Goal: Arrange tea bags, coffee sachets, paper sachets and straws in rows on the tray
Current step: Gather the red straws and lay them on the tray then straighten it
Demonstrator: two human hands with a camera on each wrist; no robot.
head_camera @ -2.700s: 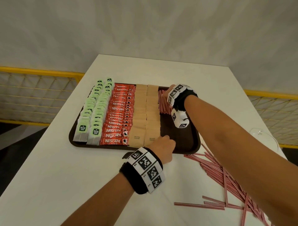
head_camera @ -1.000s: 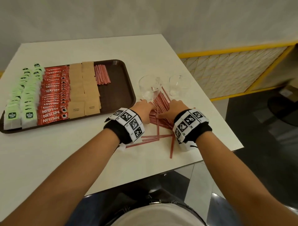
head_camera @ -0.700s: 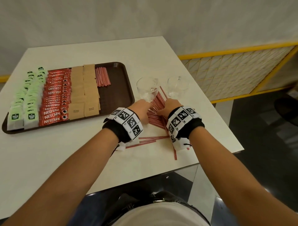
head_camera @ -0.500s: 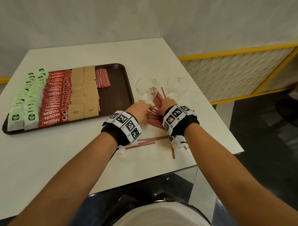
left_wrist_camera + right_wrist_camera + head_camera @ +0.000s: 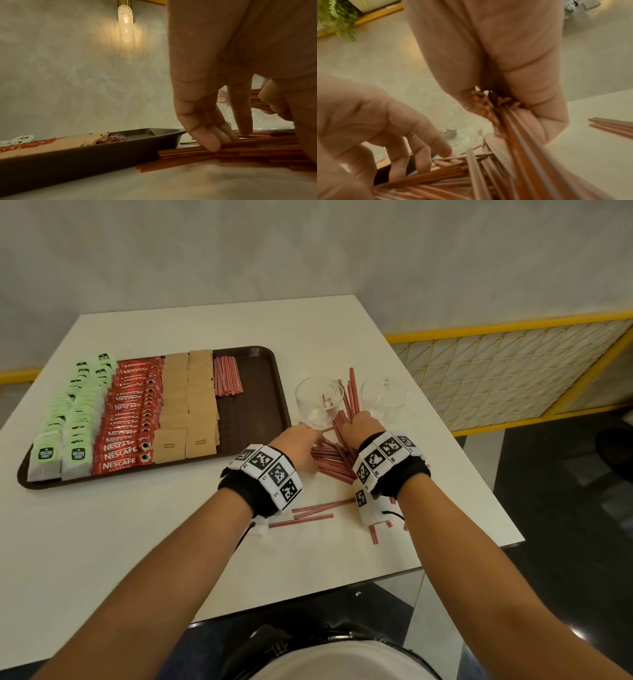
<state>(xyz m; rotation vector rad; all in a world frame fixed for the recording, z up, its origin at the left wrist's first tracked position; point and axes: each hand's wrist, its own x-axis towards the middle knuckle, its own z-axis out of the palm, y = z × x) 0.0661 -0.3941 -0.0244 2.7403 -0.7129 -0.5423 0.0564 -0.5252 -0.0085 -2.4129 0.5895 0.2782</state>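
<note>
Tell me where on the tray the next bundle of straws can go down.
Bare tray floor lies right of the paper sachets, in front of the straws already laid, out to the right rim. Off the tray it is crowded: loose straws, two glasses.

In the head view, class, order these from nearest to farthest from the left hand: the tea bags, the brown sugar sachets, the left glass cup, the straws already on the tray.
From the left hand:
1. Left glass cup, just beyond the fingers.
2. Brown sugar sachets, mid-tray.
3. Straws on the tray, far end; close to the sachets' rank.
4. Tea bags, far left.
</note>
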